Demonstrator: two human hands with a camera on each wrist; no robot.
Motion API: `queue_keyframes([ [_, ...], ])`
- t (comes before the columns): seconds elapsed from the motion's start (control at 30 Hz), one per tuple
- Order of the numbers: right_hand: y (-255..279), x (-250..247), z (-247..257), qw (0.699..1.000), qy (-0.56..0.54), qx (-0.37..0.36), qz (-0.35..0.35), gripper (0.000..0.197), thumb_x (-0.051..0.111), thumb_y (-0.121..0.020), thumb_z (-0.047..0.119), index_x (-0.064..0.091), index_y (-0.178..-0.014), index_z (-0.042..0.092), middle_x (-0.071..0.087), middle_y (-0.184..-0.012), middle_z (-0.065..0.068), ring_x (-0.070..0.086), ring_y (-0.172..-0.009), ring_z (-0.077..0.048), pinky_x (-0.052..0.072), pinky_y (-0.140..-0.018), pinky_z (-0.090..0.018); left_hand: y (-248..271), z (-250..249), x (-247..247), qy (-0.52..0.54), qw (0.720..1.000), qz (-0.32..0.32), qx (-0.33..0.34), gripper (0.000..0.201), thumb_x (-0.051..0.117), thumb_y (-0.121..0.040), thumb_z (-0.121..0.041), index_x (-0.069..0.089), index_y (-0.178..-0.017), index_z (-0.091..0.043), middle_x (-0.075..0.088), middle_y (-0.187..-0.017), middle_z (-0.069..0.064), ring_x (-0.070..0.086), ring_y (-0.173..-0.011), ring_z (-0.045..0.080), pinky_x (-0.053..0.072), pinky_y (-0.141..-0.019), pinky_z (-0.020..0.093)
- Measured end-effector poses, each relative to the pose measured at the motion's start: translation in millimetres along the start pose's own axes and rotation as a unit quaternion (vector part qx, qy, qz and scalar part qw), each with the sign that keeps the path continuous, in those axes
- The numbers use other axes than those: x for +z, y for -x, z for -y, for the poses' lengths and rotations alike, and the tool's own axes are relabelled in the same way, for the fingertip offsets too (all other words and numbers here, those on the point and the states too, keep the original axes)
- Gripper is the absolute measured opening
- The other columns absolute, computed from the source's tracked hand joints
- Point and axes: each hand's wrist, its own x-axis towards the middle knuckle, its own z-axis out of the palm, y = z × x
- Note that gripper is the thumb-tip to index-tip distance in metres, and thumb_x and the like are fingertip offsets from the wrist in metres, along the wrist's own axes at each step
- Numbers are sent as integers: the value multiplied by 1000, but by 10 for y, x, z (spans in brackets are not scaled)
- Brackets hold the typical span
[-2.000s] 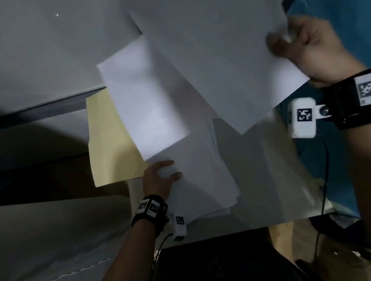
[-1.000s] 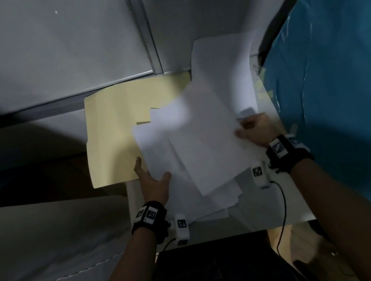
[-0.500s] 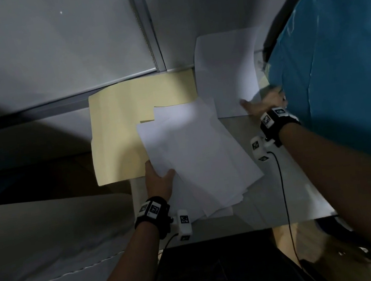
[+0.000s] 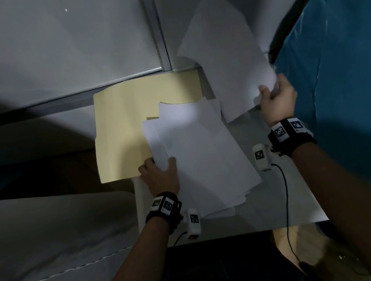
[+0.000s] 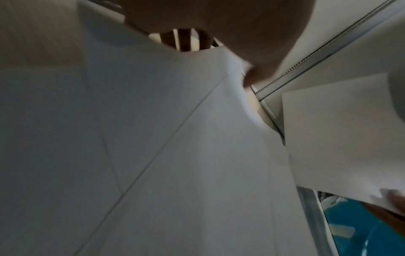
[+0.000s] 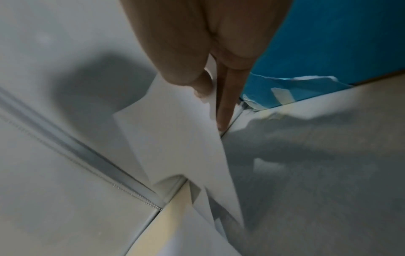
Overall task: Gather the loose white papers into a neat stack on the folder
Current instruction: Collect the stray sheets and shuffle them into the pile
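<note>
A pale yellow folder lies open at the back of the white table. A fanned stack of white papers lies partly on it and partly on the table. My left hand grips the stack's near left edge, thumb on top; in the left wrist view the hand rests on the stack. My right hand pinches the lower corner of a single white sheet, held up off the table at the far right. In the right wrist view, thumb and fingers clamp that sheet above the folder's corner.
A blue plastic sheet hangs close along the right. Grey wall panels with a metal rail stand behind the table. A pale padded surface lies to the left. A black cable runs down from the right wrist camera.
The right hand laid a sheet on the stack, reached to the flat sheet at the far right, and has now lifted it. The left hand has stayed on the stack's edge.
</note>
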Motion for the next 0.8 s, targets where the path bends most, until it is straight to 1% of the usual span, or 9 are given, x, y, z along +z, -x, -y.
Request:
queue_keyframes([
  [0.07, 13, 9, -142, 1000, -19, 11, -5, 16, 61, -100, 18, 62, -114, 11, 68, -95, -8, 61, -88, -17, 57, -90, -37, 29, -46, 4, -13, 999, 17, -29, 96, 94, -60, -53, 45, -131, -13, 44, -134, 10, 44, -124, 31, 48, -104, 48],
  [0.13, 37, 71, -274, 999, -9, 43, 4, 13, 61, -99, 17, 64, -110, 10, 70, -101, -14, 64, -95, -23, 53, -91, -31, 25, -72, 12, -7, 998, 45, -53, 110, 103, -49, -40, 38, -135, -14, 42, -137, 11, 49, -122, 32, 52, -100, 45],
  [0.27, 76, 89, -409, 993, -27, 113, -7, 27, 60, -98, 15, 50, -74, 9, 54, -71, -9, 58, -79, -22, 51, -82, -33, -43, -75, -5, 83, 989, 98, -74, 85, 101, -58, -16, 54, -128, -6, 68, -121, 6, 67, -103, 26, 60, -90, 41],
  [0.33, 41, 62, -493, 987, -66, 147, -25, 17, 62, -95, 13, 64, -88, -2, 68, -87, -17, 65, -85, -25, 55, -84, -37, -92, -50, -29, 104, 981, 156, -47, 58, 98, -68, -15, 72, -118, -3, 76, -117, 12, 73, -98, 27, 63, -89, 44],
  [0.4, 25, 37, -547, 978, -124, 165, -26, 20, 64, -92, 11, 72, -108, 0, 74, -98, -12, 68, -90, -24, 60, -87, -40, -92, -58, -114, 125, 973, 196, -14, 42, 93, -78, -14, 74, -113, -1, 77, -113, 14, 74, -97, 28, 62, -86, 44],
  [0.53, 91, -21, -538, 951, -251, 182, -9, 25, 65, -95, 3, 69, -119, 1, 74, -104, -10, 71, -84, -21, 61, -74, -26, -160, 3, -386, 171, 960, 217, 43, 34, 88, -81, -2, 73, -110, -10, 79, -104, 4, 76, -88, 11, 64, -76, 29],
  [0.63, 251, -54, -506, 940, -251, 216, 85, 30, 74, -92, 11, 70, -121, 3, 76, -105, -9, 74, -87, -22, 64, -79, -35, -207, -32, -492, 220, 942, 249, 39, 32, 78, -84, 11, 72, -103, -14, 81, -86, -12, 76, -78, 0, 59, -66, 17],
  [0.7, 427, -64, -479, 927, -237, 220, 189, 32, 77, -90, 12, 70, -121, 7, 76, -103, -10, 75, -89, -25, 65, -73, -36, -187, -122, -467, 246, 934, 257, 19, 28, 75, -87, 10, 71, -107, -10, 81, -85, -11, 77, -78, 4, 60, -64, 19],
  [0.8, 746, -6, -453, 918, -206, 181, 286, 18, 72, -94, 9, 73, -111, 4, 76, -98, -10, 74, -79, -19, 59, -59, -24, -166, -189, -308, 286, 920, 263, -47, 31, 84, -85, -6, 73, -114, -4, 81, -106, 8, 79, -95, 28, 66, -76, 41],
])
